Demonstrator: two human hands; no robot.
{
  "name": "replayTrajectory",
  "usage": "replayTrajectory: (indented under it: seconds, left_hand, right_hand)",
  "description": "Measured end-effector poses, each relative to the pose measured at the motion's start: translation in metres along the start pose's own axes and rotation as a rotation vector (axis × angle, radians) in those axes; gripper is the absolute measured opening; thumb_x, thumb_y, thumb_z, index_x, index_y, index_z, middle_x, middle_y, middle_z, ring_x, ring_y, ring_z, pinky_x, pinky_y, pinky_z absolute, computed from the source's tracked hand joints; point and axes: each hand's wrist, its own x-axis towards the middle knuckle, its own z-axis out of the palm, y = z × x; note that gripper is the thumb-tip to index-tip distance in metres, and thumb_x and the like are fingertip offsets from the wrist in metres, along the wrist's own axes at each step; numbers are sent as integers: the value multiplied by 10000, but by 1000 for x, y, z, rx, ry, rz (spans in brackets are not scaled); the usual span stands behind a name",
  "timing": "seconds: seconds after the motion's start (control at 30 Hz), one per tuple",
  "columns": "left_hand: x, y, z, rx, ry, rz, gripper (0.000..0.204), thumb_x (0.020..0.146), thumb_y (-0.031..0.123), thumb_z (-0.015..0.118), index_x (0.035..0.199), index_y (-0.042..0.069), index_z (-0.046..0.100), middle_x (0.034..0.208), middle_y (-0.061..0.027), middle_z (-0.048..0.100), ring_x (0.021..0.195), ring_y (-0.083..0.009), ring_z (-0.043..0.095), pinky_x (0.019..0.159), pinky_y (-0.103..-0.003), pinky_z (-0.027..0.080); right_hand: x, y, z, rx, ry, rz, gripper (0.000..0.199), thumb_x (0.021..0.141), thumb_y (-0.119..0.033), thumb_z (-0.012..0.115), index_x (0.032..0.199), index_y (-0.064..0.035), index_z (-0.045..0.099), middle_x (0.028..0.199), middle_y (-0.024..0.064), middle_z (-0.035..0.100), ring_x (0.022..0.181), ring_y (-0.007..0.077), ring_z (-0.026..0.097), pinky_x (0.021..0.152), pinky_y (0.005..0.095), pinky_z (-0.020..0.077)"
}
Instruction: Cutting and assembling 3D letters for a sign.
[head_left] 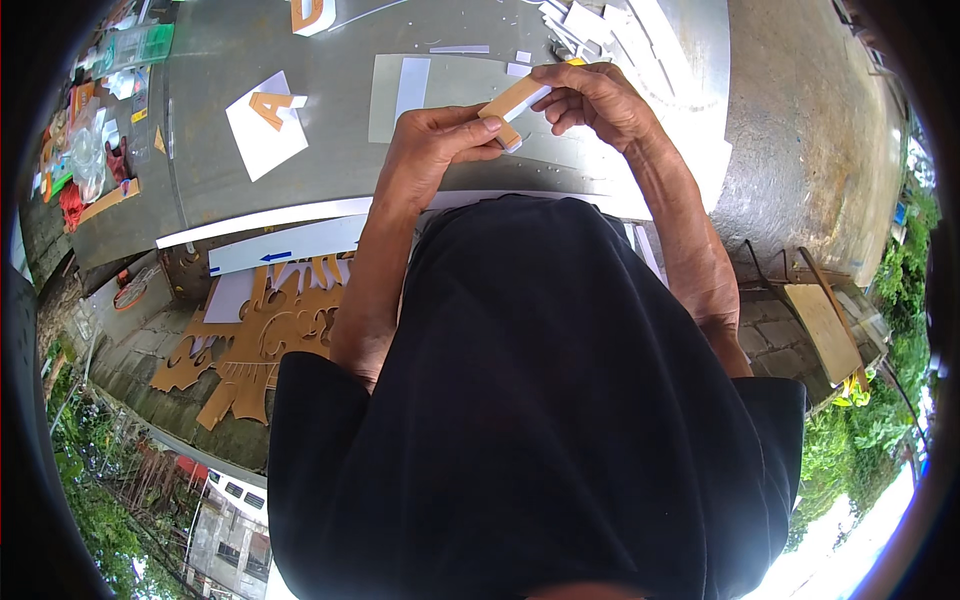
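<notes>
Above the metal table, both my hands hold a small L-shaped letter [511, 101] with a tan face and white sides. My left hand [437, 148] pinches its near end between thumb and fingers, by the corner. At the far end, the thumb and forefinger of my right hand [598, 102] close on the letter, the other fingers curled below. A grey translucent cutting sheet [385, 105] lies under the hands, with a white strip [411, 88] on it. To the left, another tan letter [270, 108] with white sides rests on a white square sheet [262, 148].
White offcuts [590, 30] are heaped at the far right of the metal table [330, 150]. Part of another letter [313, 15] shows at the far edge. Plastic bags and scraps [90, 145] clutter the left. Brown cut-out sheets [262, 345] lie below the table's near edge.
</notes>
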Motion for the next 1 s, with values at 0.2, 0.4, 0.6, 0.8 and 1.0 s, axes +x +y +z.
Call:
replayTrajectory:
  seconds: [0.2,0.4,0.6,0.8,1.0]
  left_hand:
    - [5,10,-9,43,-69,-66,527,915,289,783,1209,-135,673,1073,-212,723,987,-260,742,937,-374,605]
    - [15,24,-9,138,-197,-93,579,882,357,818,1234,-85,689,1085,-174,733,963,-246,736,930,-368,577]
    - [-4,26,8,225,-170,245,603,803,257,897,1270,-58,682,1041,-167,770,971,-234,746,894,-349,586]
    - [-33,34,17,551,-16,607,645,787,271,907,1309,-23,668,1130,-206,752,1035,-259,746,900,-365,582]
    - [-38,26,17,445,-4,674,717,772,250,917,1382,14,624,1171,-209,743,1090,-289,735,933,-383,585]
  right_hand:
    - [7,1,-2,-44,-73,48,387,901,-269,774,1086,69,738,823,221,721,619,185,727,564,285,638]
    - [5,-19,9,-140,-203,-27,487,787,-317,843,1009,105,743,757,176,716,573,161,689,497,262,607]
    - [-27,-48,23,-478,-208,-257,471,806,-242,839,1129,84,733,795,131,724,668,153,677,635,286,574]
    - [-60,-35,37,-424,-82,-570,559,734,-148,918,1222,13,701,900,102,728,798,149,717,729,290,589]
    - [-75,-33,54,-433,-24,-717,549,757,-165,917,1241,-15,705,915,88,737,778,150,720,687,289,605]
